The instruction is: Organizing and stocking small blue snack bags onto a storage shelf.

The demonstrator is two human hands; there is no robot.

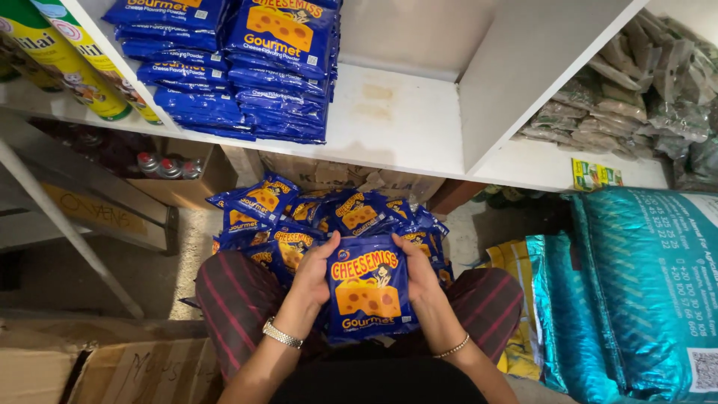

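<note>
Fingers of the left hand (313,271) and right hand (423,278) grip a blue packet (369,288) by its edges, just below the packet pile (299,217). Loosely stacked, the slippery packets would likely slide off the white shelf (389,120) above the pile.

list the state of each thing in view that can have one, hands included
left hand: grip closed on the blue sachet's left edge
right hand: grip closed on its right edge
blue sachet: sealed, held upright, front facing the camera
sachet pile: loose, jumbled on the floor
shelf stacks: flat, neatly stacked
teal sacks: upright, closed
spray cans: lying tilted on the shelf
</note>
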